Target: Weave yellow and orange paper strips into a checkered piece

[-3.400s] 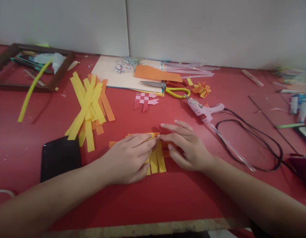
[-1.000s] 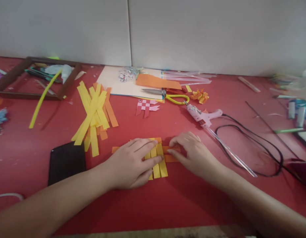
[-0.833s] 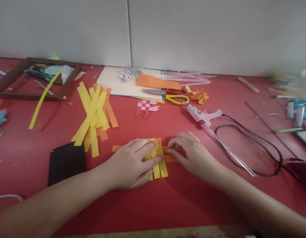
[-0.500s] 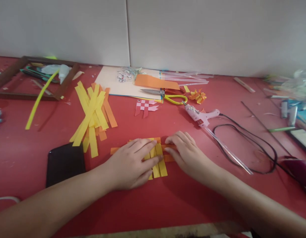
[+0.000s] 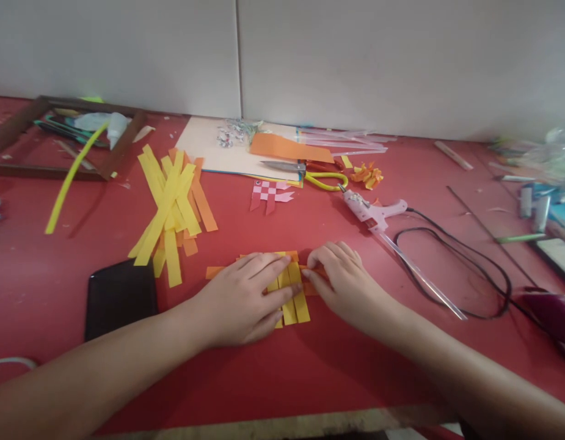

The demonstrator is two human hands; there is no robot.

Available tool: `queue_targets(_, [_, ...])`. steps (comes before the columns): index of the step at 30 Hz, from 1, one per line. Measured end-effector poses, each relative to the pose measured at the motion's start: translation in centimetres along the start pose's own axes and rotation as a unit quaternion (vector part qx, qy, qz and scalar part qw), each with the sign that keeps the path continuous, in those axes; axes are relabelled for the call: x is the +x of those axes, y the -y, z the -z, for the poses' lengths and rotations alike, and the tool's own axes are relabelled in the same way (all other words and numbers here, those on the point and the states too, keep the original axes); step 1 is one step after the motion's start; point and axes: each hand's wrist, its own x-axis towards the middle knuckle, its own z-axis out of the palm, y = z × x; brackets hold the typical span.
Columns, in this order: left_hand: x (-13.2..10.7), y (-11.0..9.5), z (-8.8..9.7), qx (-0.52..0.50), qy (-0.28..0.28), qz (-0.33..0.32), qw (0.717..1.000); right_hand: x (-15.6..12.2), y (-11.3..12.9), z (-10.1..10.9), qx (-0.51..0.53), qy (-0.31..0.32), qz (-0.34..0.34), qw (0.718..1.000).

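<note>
A small weave of yellow and orange paper strips (image 5: 295,304) lies on the red table (image 5: 273,373) in front of me. My left hand (image 5: 243,299) rests flat on the weave, fingers stretched over the yellow strips and pressing them down. My right hand (image 5: 344,282) sits at the weave's right side, its fingers curled and pinching the end of an orange strip (image 5: 309,288). The two hands' fingertips nearly meet above the weave. An orange strip end (image 5: 213,272) sticks out to the left of my left hand.
A pile of loose yellow and orange strips (image 5: 172,208) lies left of centre, with a black phone (image 5: 120,296) below it. Behind are a pink woven paper fish (image 5: 269,194), scissors (image 5: 305,171), a pink glue gun (image 5: 376,211) with black cord (image 5: 465,263), and a wooden frame (image 5: 57,137).
My right hand has slid left, closer to the weave, and its fingers have curled from stretched to pinching on the orange strip. My left hand stays pressed on the strips.
</note>
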Motion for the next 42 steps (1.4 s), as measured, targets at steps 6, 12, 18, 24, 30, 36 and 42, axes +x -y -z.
queue_targets(6, [0.1, 0.0, 0.1, 0.003, -0.009, -0.005, 1.000, 0.4, 0.1, 0.2, 0.041, -0.004, -0.035, 0.999])
queue_targets(12, [0.0, 0.0, 0.1, -0.002, -0.005, -0.002, 1.000, 0.8, -0.1, 1.0, 0.091, -0.007, -0.054, 0.994])
queue_targets(18, [0.0, 0.0, 0.0, -0.012, -0.003, 0.004, 1.000, 0.9, -0.5, 1.2, 0.106, -0.014, -0.058, 0.993])
queue_targets(24, [0.0, 0.0, 0.0, -0.012, 0.003, 0.008, 1.000, 0.8, -0.9, 1.2, 0.105, -0.013, -0.066, 0.992])
queue_targets(30, [-0.1, 0.0, -0.1, -0.011, 0.007, 0.010, 1.000, 0.7, -0.7, 1.4, 0.104, -0.013, -0.067, 0.992])
queue_targets(36, [0.1, 0.0, 0.1, -0.019, -0.008, 0.014, 1.000, 0.6, -0.5, 1.7, 0.128, -0.028, -0.062, 0.989])
queue_targets(42, [0.2, 0.1, 0.3, -0.018, 0.009, -0.003, 1.000, 0.1, -0.4, 1.5, 0.217, -0.050, -0.049, 0.974])
